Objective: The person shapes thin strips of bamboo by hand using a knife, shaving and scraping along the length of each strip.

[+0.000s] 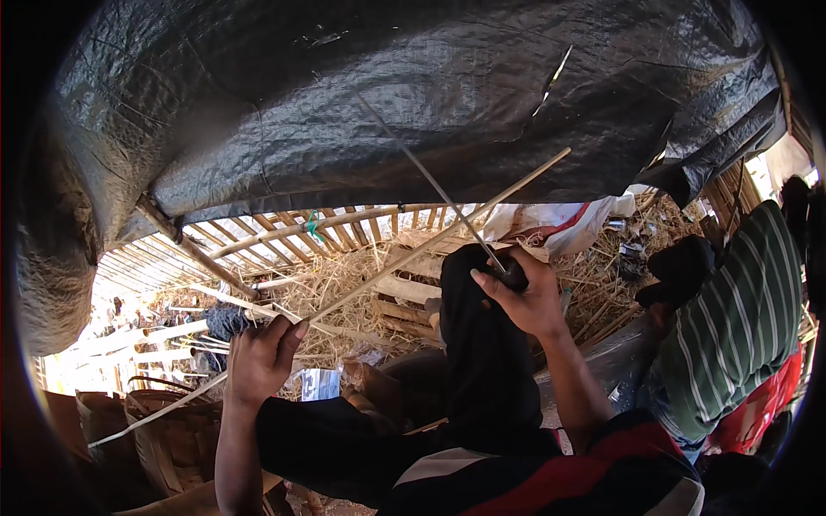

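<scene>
My left hand (261,363) is closed around a long, pale bamboo strip (404,258). It slants up to the right from my fist, and a thinner pale strip (159,419) trails down to the left behind that hand. In my right hand (532,297), above my raised knee, is the dark handle of a knife (423,168). Its long, thin blade points up and to the left. Blade and bamboo strip cross in the picture just above my right hand; whether they touch I cannot tell.
A black plastic sheet (387,103) hangs low ahead. Beyond lie a bamboo slat fence (292,236), straw and shavings (331,275), and a white sack (559,225). At the right sits a person in a striped green garment (731,318). Woven baskets (176,439) stand lower left.
</scene>
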A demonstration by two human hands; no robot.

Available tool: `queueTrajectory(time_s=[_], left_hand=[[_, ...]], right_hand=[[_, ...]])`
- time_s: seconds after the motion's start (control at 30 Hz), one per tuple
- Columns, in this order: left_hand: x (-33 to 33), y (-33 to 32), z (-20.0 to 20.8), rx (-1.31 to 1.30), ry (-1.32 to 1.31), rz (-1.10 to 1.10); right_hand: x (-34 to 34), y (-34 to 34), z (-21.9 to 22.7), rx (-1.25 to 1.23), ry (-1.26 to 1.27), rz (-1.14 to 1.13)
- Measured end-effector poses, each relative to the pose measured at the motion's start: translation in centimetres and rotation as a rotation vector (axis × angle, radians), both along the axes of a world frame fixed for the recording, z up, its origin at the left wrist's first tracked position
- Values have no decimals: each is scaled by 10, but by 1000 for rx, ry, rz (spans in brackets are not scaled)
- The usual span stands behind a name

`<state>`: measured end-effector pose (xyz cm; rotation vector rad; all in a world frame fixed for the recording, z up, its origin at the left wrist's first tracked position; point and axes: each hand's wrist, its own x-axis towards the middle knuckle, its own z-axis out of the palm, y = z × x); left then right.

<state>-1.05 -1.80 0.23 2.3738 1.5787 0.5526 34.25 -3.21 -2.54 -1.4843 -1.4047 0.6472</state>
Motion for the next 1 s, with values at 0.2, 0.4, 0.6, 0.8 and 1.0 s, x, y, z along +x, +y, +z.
queueTrajectory(time_s=[0.2, 0.4, 0.6, 0.8, 1.0], left_hand=[[-12, -13, 3, 39, 14, -18], [-28, -26, -10, -43, 42, 9], [-39, -33, -16, -62, 78, -5], [-33, -34, -17, -80, 129, 1], [-32, -32, -18, -128, 114, 33]], right_hand=[[61, 17, -20, 49, 165, -85], [107, -17, -47, -137, 627, -229], [111, -28, -73, -302, 678, -370], [106, -18, -82, -360, 808, -306], [106, -25, -84, -390, 943, -271]])
